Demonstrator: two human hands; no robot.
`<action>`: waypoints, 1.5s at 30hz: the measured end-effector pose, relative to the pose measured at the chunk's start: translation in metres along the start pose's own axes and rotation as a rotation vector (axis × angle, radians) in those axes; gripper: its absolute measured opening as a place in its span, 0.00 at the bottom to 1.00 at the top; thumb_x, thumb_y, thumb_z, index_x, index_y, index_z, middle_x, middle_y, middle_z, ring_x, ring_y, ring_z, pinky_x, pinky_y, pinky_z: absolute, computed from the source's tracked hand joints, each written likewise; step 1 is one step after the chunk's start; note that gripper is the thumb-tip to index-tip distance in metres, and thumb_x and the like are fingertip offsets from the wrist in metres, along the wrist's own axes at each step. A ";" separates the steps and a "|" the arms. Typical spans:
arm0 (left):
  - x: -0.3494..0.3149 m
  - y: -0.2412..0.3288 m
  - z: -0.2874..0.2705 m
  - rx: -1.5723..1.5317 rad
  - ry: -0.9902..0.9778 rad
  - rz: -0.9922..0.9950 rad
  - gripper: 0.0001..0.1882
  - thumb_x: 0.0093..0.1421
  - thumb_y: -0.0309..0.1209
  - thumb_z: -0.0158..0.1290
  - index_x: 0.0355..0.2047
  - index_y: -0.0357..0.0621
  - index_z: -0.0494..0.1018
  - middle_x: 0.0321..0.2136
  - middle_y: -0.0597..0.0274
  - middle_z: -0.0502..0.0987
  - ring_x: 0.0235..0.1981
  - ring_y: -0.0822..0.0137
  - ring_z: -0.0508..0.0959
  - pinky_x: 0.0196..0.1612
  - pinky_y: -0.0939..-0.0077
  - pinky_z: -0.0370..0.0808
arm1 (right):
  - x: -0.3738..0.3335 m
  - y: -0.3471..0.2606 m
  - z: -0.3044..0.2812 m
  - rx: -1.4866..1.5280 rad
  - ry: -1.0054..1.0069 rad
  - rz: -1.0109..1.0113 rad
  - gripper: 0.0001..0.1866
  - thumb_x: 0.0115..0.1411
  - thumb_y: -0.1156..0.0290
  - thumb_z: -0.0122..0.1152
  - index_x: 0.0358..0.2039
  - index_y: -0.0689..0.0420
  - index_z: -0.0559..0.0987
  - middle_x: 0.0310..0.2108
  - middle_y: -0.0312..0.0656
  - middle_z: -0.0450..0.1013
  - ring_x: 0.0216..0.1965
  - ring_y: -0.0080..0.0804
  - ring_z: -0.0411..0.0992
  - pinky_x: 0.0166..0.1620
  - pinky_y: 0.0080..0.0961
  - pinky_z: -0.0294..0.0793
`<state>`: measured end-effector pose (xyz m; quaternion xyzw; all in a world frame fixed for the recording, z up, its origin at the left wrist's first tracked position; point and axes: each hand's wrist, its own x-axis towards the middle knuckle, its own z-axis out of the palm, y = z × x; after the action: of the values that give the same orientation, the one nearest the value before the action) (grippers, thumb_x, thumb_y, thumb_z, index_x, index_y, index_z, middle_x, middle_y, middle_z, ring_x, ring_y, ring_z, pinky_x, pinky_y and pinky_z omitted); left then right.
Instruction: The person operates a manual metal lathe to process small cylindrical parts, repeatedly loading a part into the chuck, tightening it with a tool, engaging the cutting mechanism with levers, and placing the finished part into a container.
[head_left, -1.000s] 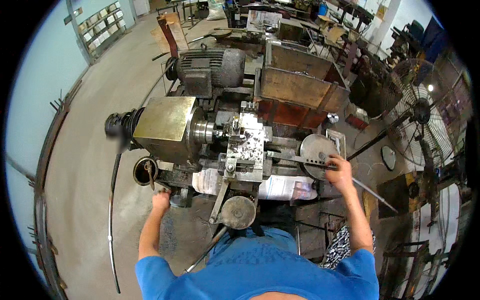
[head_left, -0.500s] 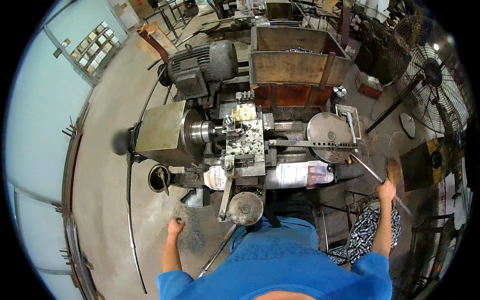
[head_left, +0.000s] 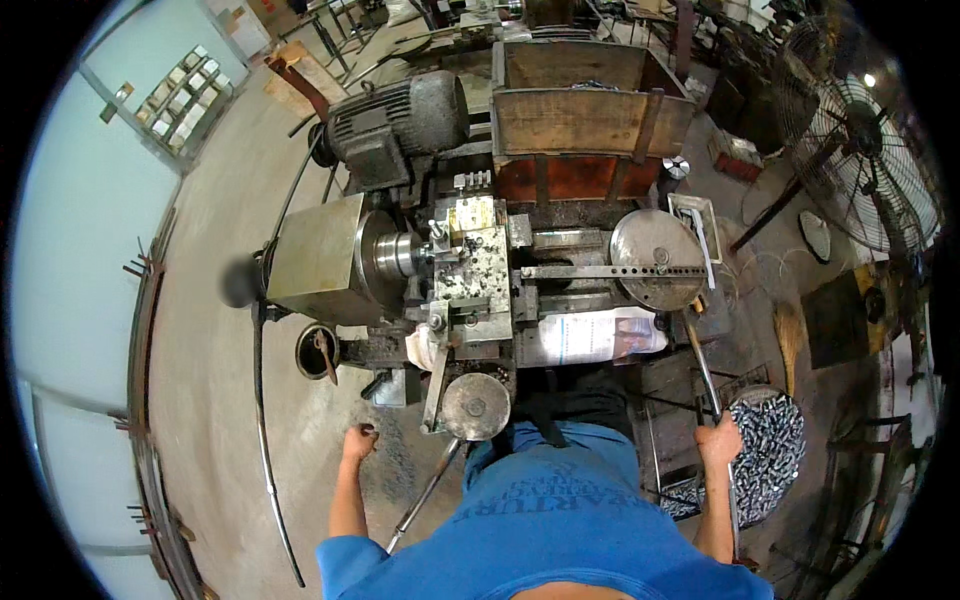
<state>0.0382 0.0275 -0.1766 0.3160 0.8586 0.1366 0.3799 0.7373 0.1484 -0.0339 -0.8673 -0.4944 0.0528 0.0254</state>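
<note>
For smooth control, the right hand (head_left: pixel 719 440), wrapped around the metal lever (head_left: pixel 706 374) at four o'clock, probably needs a firm, even grip, while the left hand (head_left: pixel 360 442) curls at seven, contents unclear.

Lettering (head_left: pixel 562 487) on blue shirt (head_left: pixel 545 545) (partly legible)

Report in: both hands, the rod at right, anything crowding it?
Right hand closed on metal rod. Left hand out to the side, grip unclear. Rod angles out from near round disc. Heaped small metal parts close by right hand.
</note>
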 end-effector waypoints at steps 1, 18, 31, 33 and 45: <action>0.004 0.004 -0.003 -0.031 0.005 0.014 0.21 0.49 0.30 0.55 0.43 0.31 0.71 0.26 0.47 0.77 0.20 0.62 0.79 0.27 0.71 0.75 | -0.001 0.000 -0.001 0.004 -0.032 0.013 0.22 0.31 0.62 0.54 0.30 0.61 0.72 0.24 0.59 0.72 0.29 0.59 0.71 0.34 0.48 0.70; 0.036 0.090 -0.017 0.679 0.237 0.291 0.23 0.51 0.47 0.54 0.40 0.41 0.70 0.36 0.49 0.75 0.38 0.52 0.76 0.37 0.59 0.73 | 0.233 0.015 -0.006 -0.314 0.240 -0.018 0.17 0.44 0.64 0.56 0.37 0.54 0.75 0.39 0.45 0.71 0.46 0.43 0.67 0.51 0.42 0.61; 0.063 0.068 0.011 0.573 0.330 0.339 0.18 0.54 0.46 0.49 0.35 0.44 0.69 0.28 0.48 0.76 0.30 0.46 0.77 0.34 0.55 0.73 | 0.238 0.006 -0.001 -0.142 0.144 -0.195 0.31 0.41 0.64 0.59 0.49 0.60 0.69 0.47 0.50 0.68 0.51 0.47 0.64 0.56 0.42 0.57; 0.058 0.068 0.016 0.531 0.348 0.256 0.19 0.53 0.46 0.51 0.35 0.44 0.69 0.29 0.47 0.76 0.30 0.46 0.77 0.34 0.54 0.72 | 0.227 -0.027 -0.011 0.076 0.211 -0.349 0.29 0.38 0.68 0.58 0.45 0.63 0.72 0.44 0.53 0.70 0.48 0.50 0.66 0.51 0.39 0.64; -0.010 0.088 -0.141 -0.223 0.268 0.395 0.19 0.54 0.29 0.52 0.45 0.32 0.68 0.26 0.52 0.76 0.20 0.67 0.77 0.24 0.74 0.72 | -0.014 -0.434 -0.104 0.624 0.207 -1.749 0.20 0.31 0.66 0.59 0.29 0.60 0.78 0.31 0.49 0.71 0.39 0.45 0.67 0.46 0.35 0.66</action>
<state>-0.0223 0.0893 -0.0340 0.4128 0.8026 0.3424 0.2612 0.3712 0.3590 0.1123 -0.1414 -0.9302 0.0677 0.3319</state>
